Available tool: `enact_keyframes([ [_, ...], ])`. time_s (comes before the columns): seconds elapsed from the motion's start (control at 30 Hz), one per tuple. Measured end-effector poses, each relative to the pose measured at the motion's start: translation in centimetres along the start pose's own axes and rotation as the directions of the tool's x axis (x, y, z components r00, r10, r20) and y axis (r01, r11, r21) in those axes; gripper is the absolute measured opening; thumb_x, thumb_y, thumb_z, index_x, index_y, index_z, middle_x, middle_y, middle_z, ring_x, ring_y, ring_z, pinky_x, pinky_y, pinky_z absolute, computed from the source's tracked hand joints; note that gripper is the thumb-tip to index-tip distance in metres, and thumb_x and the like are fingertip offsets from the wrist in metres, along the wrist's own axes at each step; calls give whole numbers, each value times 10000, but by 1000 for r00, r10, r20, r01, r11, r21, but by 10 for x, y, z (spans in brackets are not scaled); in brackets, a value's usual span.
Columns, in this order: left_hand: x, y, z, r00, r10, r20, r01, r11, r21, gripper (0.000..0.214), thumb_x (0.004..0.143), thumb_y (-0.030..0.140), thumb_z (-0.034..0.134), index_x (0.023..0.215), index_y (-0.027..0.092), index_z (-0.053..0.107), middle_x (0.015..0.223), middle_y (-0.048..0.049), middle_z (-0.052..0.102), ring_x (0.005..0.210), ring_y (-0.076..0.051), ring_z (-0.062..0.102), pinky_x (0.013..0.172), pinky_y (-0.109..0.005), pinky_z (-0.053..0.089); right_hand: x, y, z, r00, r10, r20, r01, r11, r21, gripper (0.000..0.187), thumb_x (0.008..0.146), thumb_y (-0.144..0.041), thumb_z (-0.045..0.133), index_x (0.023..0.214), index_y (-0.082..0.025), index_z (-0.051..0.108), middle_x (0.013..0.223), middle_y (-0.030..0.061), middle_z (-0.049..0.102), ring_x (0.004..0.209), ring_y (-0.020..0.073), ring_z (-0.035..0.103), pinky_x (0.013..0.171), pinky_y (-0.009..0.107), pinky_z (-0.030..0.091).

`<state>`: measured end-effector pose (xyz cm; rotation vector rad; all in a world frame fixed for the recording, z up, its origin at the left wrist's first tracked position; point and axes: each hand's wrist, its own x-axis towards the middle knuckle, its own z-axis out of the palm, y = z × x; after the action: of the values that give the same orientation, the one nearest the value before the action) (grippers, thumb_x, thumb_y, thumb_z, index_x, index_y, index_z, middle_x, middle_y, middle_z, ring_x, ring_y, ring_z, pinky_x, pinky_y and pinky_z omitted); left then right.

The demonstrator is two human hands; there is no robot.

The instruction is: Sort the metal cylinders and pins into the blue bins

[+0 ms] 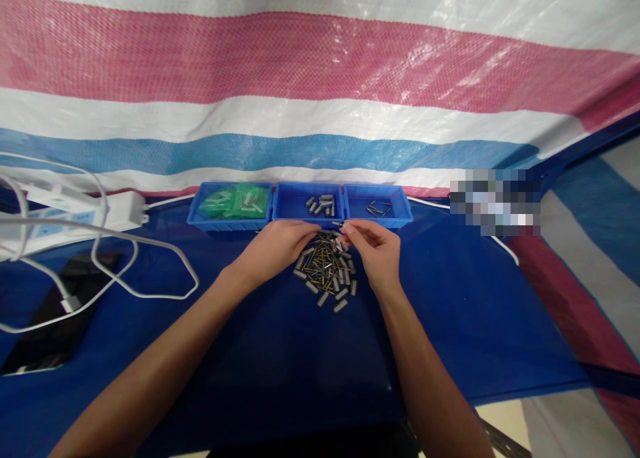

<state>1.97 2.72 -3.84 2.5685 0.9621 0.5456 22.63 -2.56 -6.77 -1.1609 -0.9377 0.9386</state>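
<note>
My right hand (374, 246) is closed in a pinch above the right side of a pile, with a small thin metal piece (337, 224) showing at its thumb and fingertip. My left hand (280, 245) has its fingers pressed together at the pile's upper left; anything inside them is hidden. The pile mixes brass-coloured, screw-like pins (325, 265) with short grey cylinders (341, 305). Behind my hands stand a middle blue bin (287, 193) holding several grey cylinders (326, 199) and a right blue bin (397, 205) with several thin pins (377, 209).
A left blue bin (197, 213) holds green plastic bags (220, 201). Further left lie a white power strip (127, 209), looped white cables (165, 297) and a dark phone (55, 331). A striped plastic sheet (300, 58) hangs close behind the bins on the blue table surface (450, 311).
</note>
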Motion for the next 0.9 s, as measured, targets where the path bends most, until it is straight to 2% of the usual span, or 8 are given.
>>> enact_keyframes([
  [0.13,-3,-5,2,981,98,167,-112,991,73,365,983,61,535,1245,180,759,1242,-95,786,1132,-256,753,1010,-375,591,3,1,-4,990,-85,-115,77,995,-68,239,819,-375,852,1004,-228,812,955,61,835,811,222,799,765,379,666],
  [0.27,-3,-6,3,974,59,218,-91,986,139,374,960,28,544,1223,179,762,1233,-95,779,1123,-262,748,999,-377,592,5,4,-9,991,-94,-92,84,991,-108,375,824,-362,828,1180,-256,773,1202,91,805,947,242,797,824,415,672],
  [0.37,-2,-7,4,974,30,223,-74,979,191,322,985,68,550,1200,175,765,1165,-104,783,1068,-261,752,936,-360,597,5,6,-10,994,-86,-61,78,990,-117,370,845,-342,797,1204,-263,753,1162,82,812,845,211,789,781,395,668],
  [0.5,-2,-7,4,971,17,237,-75,969,235,271,1009,108,546,1157,169,764,1073,-99,783,1003,-259,750,878,-353,586,4,5,-10,996,-72,-60,65,991,-113,291,858,-337,779,1136,-256,757,1062,65,823,728,180,759,678,346,638],
  [0.7,-1,-1,0,969,-64,238,-13,951,307,219,1003,129,532,1032,175,744,965,-87,770,895,-248,738,758,-317,538,4,6,-9,997,-48,-60,43,995,-90,257,854,-321,778,1099,-244,760,1038,57,821,685,160,735,641,321,604],
  [0.9,-1,4,-3,961,-138,240,38,924,381,190,975,108,518,1029,171,688,924,-81,757,828,-235,724,686,-295,485,3,6,-8,997,-54,-53,48,993,-104,245,861,-335,776,1087,-240,753,1026,55,819,676,158,724,647,326,601],
])
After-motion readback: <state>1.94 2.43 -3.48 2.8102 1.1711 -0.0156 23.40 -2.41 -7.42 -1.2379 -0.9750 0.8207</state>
